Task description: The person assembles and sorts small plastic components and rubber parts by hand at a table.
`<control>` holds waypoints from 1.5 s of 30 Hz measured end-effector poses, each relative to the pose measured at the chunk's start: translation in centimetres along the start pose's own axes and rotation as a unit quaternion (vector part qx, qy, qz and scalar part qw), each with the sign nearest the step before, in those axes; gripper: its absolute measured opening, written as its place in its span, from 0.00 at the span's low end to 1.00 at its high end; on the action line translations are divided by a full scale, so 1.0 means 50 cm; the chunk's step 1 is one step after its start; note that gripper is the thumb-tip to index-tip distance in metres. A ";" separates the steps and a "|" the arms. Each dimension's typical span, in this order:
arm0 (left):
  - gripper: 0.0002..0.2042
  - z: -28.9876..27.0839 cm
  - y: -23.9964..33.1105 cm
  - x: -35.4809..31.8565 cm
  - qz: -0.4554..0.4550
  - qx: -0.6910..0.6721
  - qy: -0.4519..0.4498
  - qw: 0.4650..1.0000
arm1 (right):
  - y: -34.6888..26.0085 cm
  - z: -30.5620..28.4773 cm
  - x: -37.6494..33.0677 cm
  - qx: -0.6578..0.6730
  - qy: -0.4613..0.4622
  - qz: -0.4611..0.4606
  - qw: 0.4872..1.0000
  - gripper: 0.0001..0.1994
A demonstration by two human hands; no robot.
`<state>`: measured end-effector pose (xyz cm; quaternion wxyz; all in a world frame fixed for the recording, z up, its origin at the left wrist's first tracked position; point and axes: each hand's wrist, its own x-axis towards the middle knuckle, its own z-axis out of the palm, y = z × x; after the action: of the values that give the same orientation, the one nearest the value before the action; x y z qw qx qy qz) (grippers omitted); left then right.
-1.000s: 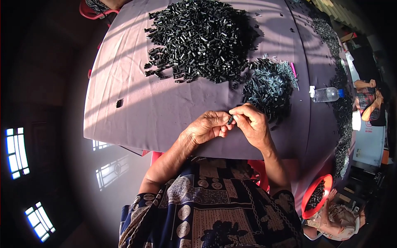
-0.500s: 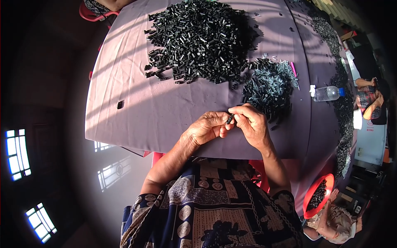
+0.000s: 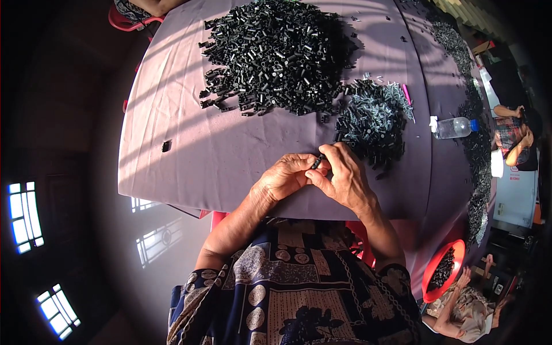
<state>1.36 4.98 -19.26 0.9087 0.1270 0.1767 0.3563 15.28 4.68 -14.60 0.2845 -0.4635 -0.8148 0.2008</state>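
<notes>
Over the table's near edge, my left hand (image 3: 285, 177) pinches a small black plastic part (image 3: 317, 161) between thumb and fingers. My right hand (image 3: 344, 179) is closed on the same part from the other side, its index finger at the top end and its thumb lower down. The part's finer details are too small to make out. Just beyond my right hand lies a smaller heap of black parts (image 3: 382, 148) with silvery screws (image 3: 376, 112) on top. A large heap of black tubular parts (image 3: 276, 57) spreads farther back.
One black piece (image 3: 167, 146) lies alone on the cloth-covered table (image 3: 195, 172) at left. A pink stick (image 3: 407, 94) and a plastic bottle (image 3: 454, 127) are at right. Beyond, a person holds a red basin (image 3: 428, 279) of black parts; other people sit around the table.
My right hand's fingers have shifted on the part: the thumb has moved down and left, and the fingers are more extended. My left hand stays nearly still. The person by the basin has moved.
</notes>
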 end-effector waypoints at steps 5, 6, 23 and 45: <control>0.10 -0.011 -0.005 -0.003 0.003 -0.015 0.011 1.000 | -0.002 0.012 0.002 -0.133 0.024 -0.051 0.990 0.13; 0.10 -0.009 -0.003 -0.003 0.001 -0.011 0.011 1.000 | -0.001 0.013 0.001 -0.133 0.024 -0.051 0.990 0.13; 0.09 0.001 -0.008 -0.005 -0.021 -0.017 0.054 0.998 | -0.001 0.025 -0.013 -0.120 0.024 -0.064 0.990 0.11; 0.08 0.042 0.003 -0.032 0.023 0.158 0.089 0.983 | -0.004 -0.045 -0.023 0.072 -0.035 0.023 0.997 0.23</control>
<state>1.04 3.76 -16.90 0.8494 0.2404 0.3080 0.3546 17.09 3.72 -13.13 0.2833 -0.4528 -0.7971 0.2815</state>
